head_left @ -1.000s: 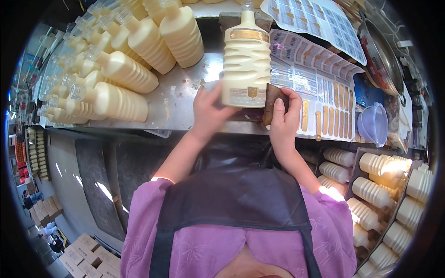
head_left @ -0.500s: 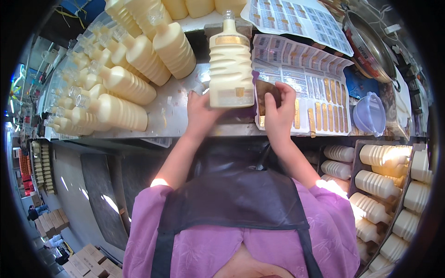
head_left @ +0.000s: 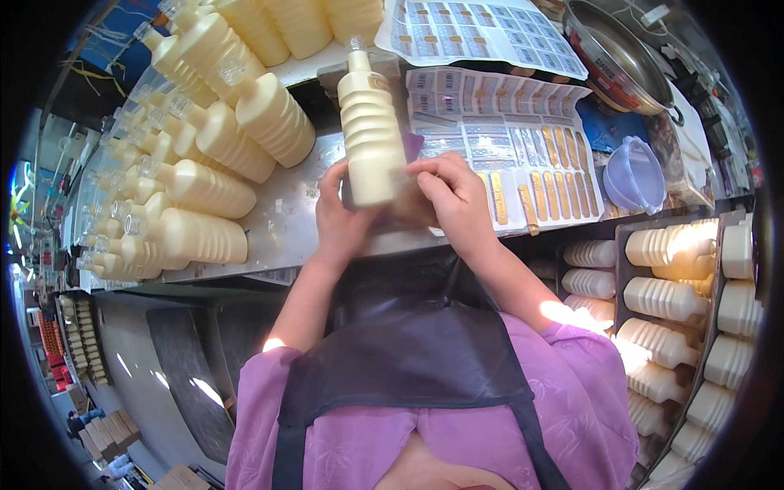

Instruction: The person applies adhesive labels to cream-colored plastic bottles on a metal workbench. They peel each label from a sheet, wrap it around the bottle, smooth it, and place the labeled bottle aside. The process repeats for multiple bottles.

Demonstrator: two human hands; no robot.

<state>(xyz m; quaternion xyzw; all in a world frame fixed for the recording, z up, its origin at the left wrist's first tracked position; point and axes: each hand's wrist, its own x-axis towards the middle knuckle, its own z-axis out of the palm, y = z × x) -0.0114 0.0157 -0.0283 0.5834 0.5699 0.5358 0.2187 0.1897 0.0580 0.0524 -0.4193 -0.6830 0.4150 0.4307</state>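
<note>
A cream bottle [head_left: 371, 139] with a clear neck and ribbed sides stands before me, turned so a narrower side shows. My left hand [head_left: 336, 214] is closed round its lower left side. On the other side, my right hand [head_left: 459, 196] has its thumb and fingers bent together near the bottle's lower right edge. Under those fingers a flat brown piece [head_left: 412, 211] shows, smeared by motion; what it is made of I cannot tell. Behind the bottle, a bit of purple material [head_left: 415, 145] peeks out.
Several cream bottles [head_left: 204, 184] crowd the metal table's left side. Label sheets [head_left: 510, 135] with gold strips lie to the right, near a lilac bowl [head_left: 634, 175] and a large pan [head_left: 625, 61]. Racks of bottles [head_left: 665, 300] stand below right.
The bottle has turned from its labelled broad face to a narrower side. My right hand has moved left toward the bottle with the brown piece. The whole view has shifted a little.
</note>
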